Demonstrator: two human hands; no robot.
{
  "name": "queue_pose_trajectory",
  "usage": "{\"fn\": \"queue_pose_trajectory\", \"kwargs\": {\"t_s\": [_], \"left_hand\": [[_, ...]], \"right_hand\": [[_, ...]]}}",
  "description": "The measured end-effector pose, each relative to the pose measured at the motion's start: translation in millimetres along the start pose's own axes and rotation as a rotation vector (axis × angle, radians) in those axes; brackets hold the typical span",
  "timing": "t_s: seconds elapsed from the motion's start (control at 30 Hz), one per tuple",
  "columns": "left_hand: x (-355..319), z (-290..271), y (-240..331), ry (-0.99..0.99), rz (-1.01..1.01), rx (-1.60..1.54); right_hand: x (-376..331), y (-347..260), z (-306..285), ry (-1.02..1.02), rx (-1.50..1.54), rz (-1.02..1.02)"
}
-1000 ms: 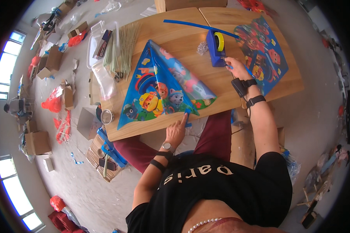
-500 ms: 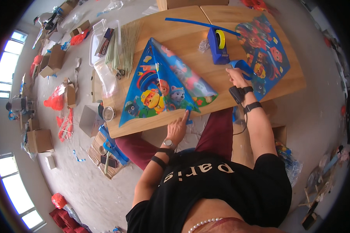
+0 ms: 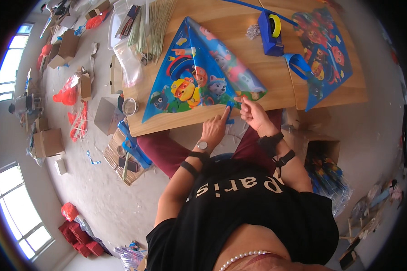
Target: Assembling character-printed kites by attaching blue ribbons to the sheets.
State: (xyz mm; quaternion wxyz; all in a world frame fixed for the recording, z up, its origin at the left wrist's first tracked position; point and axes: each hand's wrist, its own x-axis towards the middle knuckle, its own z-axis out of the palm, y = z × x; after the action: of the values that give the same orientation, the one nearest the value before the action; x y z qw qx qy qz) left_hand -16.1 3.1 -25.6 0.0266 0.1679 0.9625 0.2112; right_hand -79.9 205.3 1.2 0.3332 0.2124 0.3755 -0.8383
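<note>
A blue, triangular kite (image 3: 185, 86) printed with cartoon dogs lies on the wooden table (image 3: 167, 123), its right side folded over in a curl. My left hand (image 3: 213, 130) rests at the table's near edge, index finger stretched onto a small blue strip (image 3: 229, 106) at the kite's lower right corner. Close to that fingertip, my right hand (image 3: 256, 116) has its thumb and index finger pinched at the kite's lower edge. What lies between them is too small to make out.
A blue tape dispenser (image 3: 271, 36) with a yellow roll stands behind a looped blue strip (image 3: 297, 64). More printed sheets (image 3: 323, 54) lie at the right. Thin sticks (image 3: 157, 27), clear bags (image 3: 127, 65) and a round container (image 3: 130, 106) are at the left. Cartons (image 3: 49, 142) stand on the floor.
My right hand has moved left from beside the looped blue strip to the kite's lower corner. My left finger stays on the small blue strip. The whole view has shifted.
</note>
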Motion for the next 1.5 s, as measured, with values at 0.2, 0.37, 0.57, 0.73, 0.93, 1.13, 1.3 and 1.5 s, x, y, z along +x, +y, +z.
{"fn": "queue_pose_trajectory", "kwargs": {"t_s": [0.2,0.37,0.57,0.73,0.93,1.13,1.3,1.5], "left_hand": [[-1.5,2.1,-2.1,0.014,0.014,0.016],[-1.8,4.6,-4.1,0.012,0.012,0.022],[0.5,1.0,-1.6,-0.041,-0.022,-0.001],[0.5,0.5,-1.2,-0.050,-0.033,0.002],[-1.9,4.0,-3.2,-0.028,-0.024,0.003],[-2.7,0.5,-3.3,-0.077,-0.029,0.012],[-3.5,-4.3,-4.0,-0.044,0.042,-0.002],[-6.6,-8.4,-2.8,0.011,0.065,-0.060]], "right_hand": [[4.0,27.2,-0.4,0.012,0.117,-0.015],[9.1,31.8,0.8,0.024,0.097,-0.058],[14.8,37.0,-0.5,0.097,0.007,-0.108],[15.4,44.4,-0.5,0.122,-0.104,-0.168],[15.5,50.0,10.0,0.239,-0.359,-0.249],[13.9,51.0,14.9,0.290,-0.499,-0.274],[14.0,51.0,13.3,0.320,-0.535,-0.281],[15.4,51.3,12.0,0.328,-0.544,-0.272]]}}
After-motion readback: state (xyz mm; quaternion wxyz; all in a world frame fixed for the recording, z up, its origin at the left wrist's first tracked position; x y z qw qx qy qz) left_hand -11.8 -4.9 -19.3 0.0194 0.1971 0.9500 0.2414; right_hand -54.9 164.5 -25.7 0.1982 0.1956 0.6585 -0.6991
